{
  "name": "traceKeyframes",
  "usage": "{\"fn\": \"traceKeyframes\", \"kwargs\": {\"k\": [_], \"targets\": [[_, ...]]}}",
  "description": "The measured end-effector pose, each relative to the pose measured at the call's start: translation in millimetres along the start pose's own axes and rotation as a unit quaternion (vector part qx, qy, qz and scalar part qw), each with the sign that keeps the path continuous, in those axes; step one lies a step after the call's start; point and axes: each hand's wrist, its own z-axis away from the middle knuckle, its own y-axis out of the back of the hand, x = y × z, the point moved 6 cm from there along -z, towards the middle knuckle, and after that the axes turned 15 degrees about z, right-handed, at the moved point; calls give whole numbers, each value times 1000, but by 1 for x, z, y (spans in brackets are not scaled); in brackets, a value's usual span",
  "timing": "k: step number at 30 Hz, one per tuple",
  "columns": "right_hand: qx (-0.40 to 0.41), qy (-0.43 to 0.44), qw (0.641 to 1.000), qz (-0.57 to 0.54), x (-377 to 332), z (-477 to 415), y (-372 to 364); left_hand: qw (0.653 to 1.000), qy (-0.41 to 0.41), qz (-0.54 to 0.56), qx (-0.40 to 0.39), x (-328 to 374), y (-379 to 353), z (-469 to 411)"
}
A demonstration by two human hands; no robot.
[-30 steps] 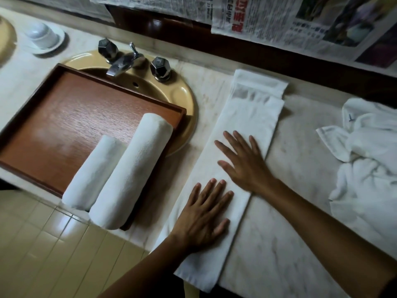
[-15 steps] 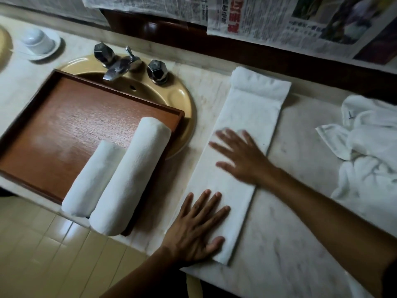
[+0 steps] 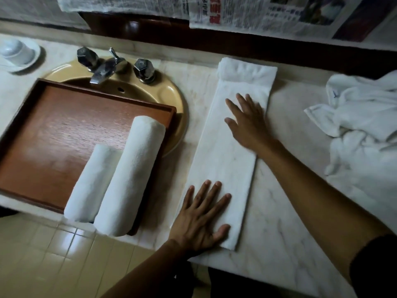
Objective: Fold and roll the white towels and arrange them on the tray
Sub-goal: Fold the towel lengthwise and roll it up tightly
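Note:
A white towel folded into a long strip [image 3: 227,166] lies on the marble counter, its far end doubled over by the wall. My left hand [image 3: 202,218] lies flat with fingers spread on the strip's near end. My right hand [image 3: 247,121] rests flat, fingers straight, on the strip's far half. A brown wooden tray [image 3: 53,130] sits over the sink to the left. Two rolled white towels lie side by side on the tray's right part: a short roll [image 3: 90,186] and a longer roll [image 3: 133,173], both overhanging the tray's near edge.
A heap of loose white towels [image 3: 363,130] lies at the right on the counter. A yellow sink [image 3: 171,97] with a chrome tap [image 3: 105,67] is behind the tray. A white cup on a saucer [image 3: 17,53] stands far left. Newspaper hangs on the wall.
My right hand has slid along the strip away from me toward its far end. My left hand has moved back to the strip's near end, which no longer hangs over the counter edge.

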Motion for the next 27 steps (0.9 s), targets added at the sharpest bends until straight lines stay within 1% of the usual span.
{"fn": "traceKeyframes", "kwargs": {"k": [3,5,7,10,14,17,18,20,22,24,25,27], "targets": [[82,-67,993,-53,-12,107,2,1000,6,-16,-21,-5,-2,-2],[101,-113,986,-67,-26,184,-3,999,3,-22,-33,-6,-5,-1],[91,-142,984,-49,-45,252,-13,999,3,-24,-38,-7,-7,1],[38,-158,987,-9,-69,311,-35,997,14,-44,-55,-7,-6,-2],[-3,-205,979,-21,-70,328,-47,996,17,-52,-68,-7,-7,-2],[-40,-213,975,-42,-75,327,-42,997,10,-5,-79,-10,-6,-2],[-39,-210,976,-44,-79,329,-38,997,-1,26,-79,-9,0,-1],[-10,-202,978,-48,-88,333,-27,996,-30,65,-55,-7,16,4],[10,-197,979,-52,-99,339,-22,997,-45,67,-6,-8,35,21],[43,-167,985,-21,-116,345,-20,997,-40,62,30,-12,48,46],[54,-143,988,-2,-126,347,-21,997,-39,55,33,-17,48,60],[53,-86,995,26,-142,350,-33,998,-46,29,9,-30,40,85]]}}
